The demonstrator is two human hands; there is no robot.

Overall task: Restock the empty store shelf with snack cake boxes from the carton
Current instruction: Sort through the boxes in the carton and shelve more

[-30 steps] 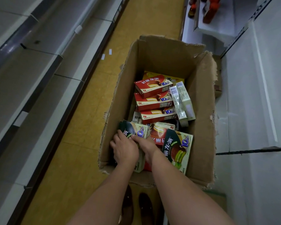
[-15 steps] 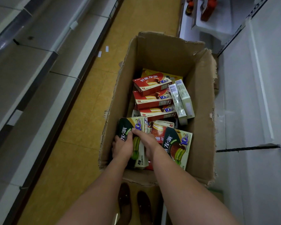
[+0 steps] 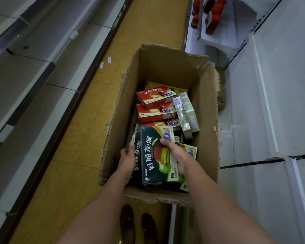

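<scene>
An open cardboard carton (image 3: 123, 110) stands on the yellow aisle floor, holding several snack cake boxes. Red boxes (image 3: 155, 97) are stacked toward its far end, with pale boxes (image 3: 187, 113) on edge beside them. At the near end I hold a dark green snack cake box (image 3: 155, 155) lifted above the others, face up. My left hand (image 3: 128, 161) grips its left side; a second green box seems pressed against that side. My right hand (image 3: 179, 155) grips its right side, thumb across the front. Another green box (image 3: 190, 150) lies under my right hand.
Bare grey shelves (image 3: 42, 71) run along the left of the aisle, white shelving (image 3: 271, 103) along the right. Red bottles (image 3: 213, 16) stand on a far right shelf. My shoes (image 3: 137, 226) are just behind the carton.
Both hands have raised the green box from upright among the others to face up above them, and it is now closer to me.
</scene>
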